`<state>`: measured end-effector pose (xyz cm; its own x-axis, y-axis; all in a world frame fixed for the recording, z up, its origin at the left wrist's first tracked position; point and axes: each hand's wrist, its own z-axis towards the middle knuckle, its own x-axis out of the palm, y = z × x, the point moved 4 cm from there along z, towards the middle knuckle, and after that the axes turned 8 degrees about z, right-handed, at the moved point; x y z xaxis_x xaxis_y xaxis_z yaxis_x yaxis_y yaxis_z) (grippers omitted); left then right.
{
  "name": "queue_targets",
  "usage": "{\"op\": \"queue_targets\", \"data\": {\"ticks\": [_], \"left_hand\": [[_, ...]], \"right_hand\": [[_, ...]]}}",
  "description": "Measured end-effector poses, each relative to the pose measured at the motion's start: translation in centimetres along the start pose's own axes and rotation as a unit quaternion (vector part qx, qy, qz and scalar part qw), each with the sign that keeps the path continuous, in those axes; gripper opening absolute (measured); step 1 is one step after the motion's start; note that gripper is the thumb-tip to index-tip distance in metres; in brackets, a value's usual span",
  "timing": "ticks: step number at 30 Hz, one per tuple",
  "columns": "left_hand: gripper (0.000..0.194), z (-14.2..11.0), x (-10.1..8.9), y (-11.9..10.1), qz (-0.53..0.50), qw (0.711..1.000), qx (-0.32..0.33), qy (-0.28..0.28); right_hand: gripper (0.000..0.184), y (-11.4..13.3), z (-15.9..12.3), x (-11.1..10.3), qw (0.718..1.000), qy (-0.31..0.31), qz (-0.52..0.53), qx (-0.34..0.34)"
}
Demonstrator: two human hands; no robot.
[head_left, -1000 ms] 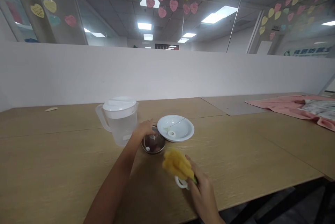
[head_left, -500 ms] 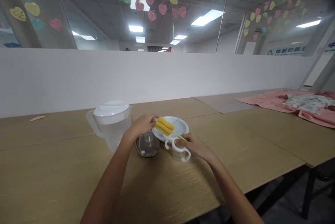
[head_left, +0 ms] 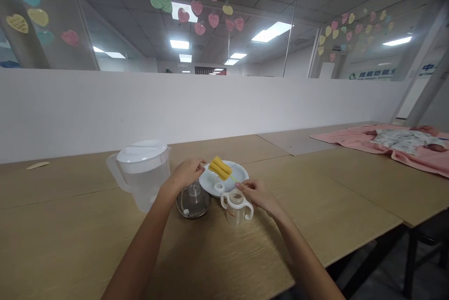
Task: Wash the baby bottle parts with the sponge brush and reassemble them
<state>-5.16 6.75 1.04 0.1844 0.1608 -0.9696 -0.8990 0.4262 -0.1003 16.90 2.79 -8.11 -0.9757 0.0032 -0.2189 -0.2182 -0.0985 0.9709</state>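
Yellow sponge brush (head_left: 220, 168) spans both hands, long axis slanting: left hand (head_left: 184, 175) pinches the sponge head up-left, right hand (head_left: 255, 194) pinches the thin stem down-right, directly over the handled bottle (head_left: 236, 206) on the surface (head_left: 315, 206).

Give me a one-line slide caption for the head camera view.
Both hands hold a yellow sponge brush over a white plate, beside a handled baby bottle, glass dome and pitcher.
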Motion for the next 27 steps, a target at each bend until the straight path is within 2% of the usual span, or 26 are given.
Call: {"op": "queue_targets", "data": {"ticks": [3,6,9,11,13,15,20,24,27], "left_hand": [[0.039,-0.3,-0.2,-0.5,0.036,0.999,-0.011,0.027],[0.038,-1.3,-0.7,-2.3,0.050,0.996,0.004,0.076],[0.044,-2.8,-0.9,-5.2,-0.015,0.988,0.058,0.139],[0.051,-3.6,-0.7,-7.4,-0.068,0.978,0.121,0.158],[0.050,-3.9,-0.2,-9.2,-0.086,0.966,0.191,0.152],[0.043,-3.8,0.9,-10.5,-0.063,0.961,0.230,0.140],[0.029,-2.7,2.8,-11.0,0.051,0.982,0.160,0.081],[0.038,-2.2,2.3,-10.3,0.033,0.987,0.151,0.041],[0.040,-1.3,2.0,-8.4,0.031,0.993,0.112,-0.002]], "right_hand": [[0.052,0.6,0.4,-0.9,0.998,-0.046,0.039,-0.018],[0.056,1.5,1.2,-2.4,0.988,-0.114,0.099,-0.040],[0.055,2.0,2.5,-3.3,0.974,-0.162,0.144,-0.064],[0.055,1.5,3.3,-3.6,0.968,-0.186,0.145,-0.081],[0.054,0.4,3.8,-3.5,0.965,-0.210,0.122,-0.095],[0.053,-1.1,4.1,-3.5,0.964,-0.229,0.093,-0.101],[0.053,-3.7,4.4,-3.8,0.961,-0.256,0.017,-0.104],[0.053,-4.0,4.3,-4.5,0.951,-0.295,0.020,-0.090],[0.050,-3.7,4.2,-4.5,0.946,-0.308,0.030,-0.097]]}}
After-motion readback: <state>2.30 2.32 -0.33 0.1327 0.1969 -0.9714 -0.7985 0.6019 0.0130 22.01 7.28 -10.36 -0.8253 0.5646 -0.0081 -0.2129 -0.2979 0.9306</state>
